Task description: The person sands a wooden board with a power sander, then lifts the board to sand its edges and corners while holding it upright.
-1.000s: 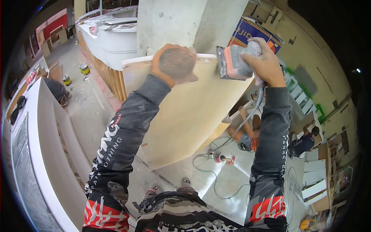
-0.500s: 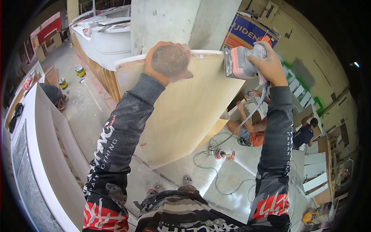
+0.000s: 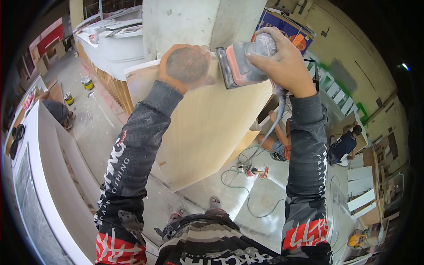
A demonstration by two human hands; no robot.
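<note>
A large pale wooden panel (image 3: 207, 128) stands tilted in front of me, its top edge near a concrete column (image 3: 185, 22). My left hand (image 3: 185, 66), dusty, grips the panel's top edge. My right hand (image 3: 282, 62) holds an orange and grey electric sander (image 3: 240, 64) pressed against the panel's upper right part. The sander's cable (image 3: 269, 132) hangs down past my right sleeve to the floor.
A white cabinet (image 3: 48, 176) runs along the left. Two paint cans (image 3: 86, 84) stand on the dusty floor. Below right, a person (image 3: 278, 141) sits on the floor and another in a dark shirt (image 3: 344, 145) crouches. White boards (image 3: 360, 198) lie at right.
My right hand has slid the sander leftward along the panel's top, closer to my left hand. My view has shifted slightly; the left hand keeps its grip.
</note>
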